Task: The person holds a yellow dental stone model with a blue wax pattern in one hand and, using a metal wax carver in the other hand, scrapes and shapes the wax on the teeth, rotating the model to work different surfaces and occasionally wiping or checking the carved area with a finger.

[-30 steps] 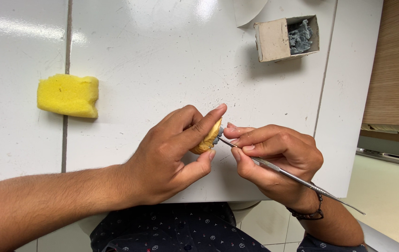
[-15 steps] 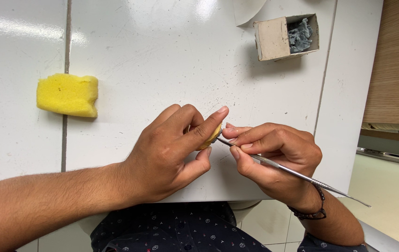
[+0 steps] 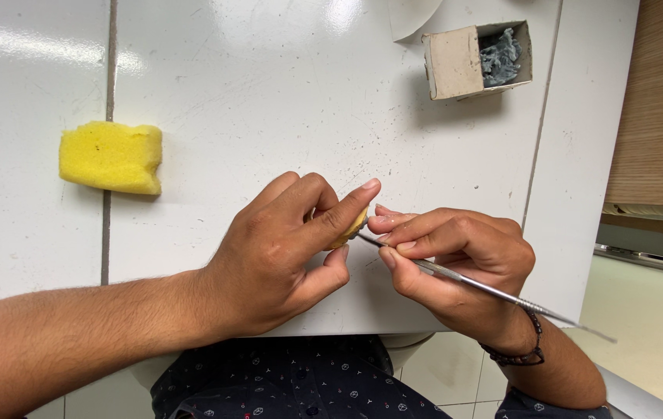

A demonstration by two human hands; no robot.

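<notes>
Pinching a yellow piece (image 3: 353, 229), left hand (image 3: 281, 252); right hand (image 3: 455, 260) grips metal tool (image 3: 494, 290) near open cardboard box (image 3: 477, 60).

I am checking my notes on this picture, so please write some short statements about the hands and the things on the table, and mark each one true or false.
1. The left hand pinches a small yellowish piece. True.
2. The right hand holds a thin metal tool. True.
3. The yellow sponge lies between the hands. False: it lies apart, to the left.
4. The small cardboard box is empty. False: grey material sits inside.
</notes>
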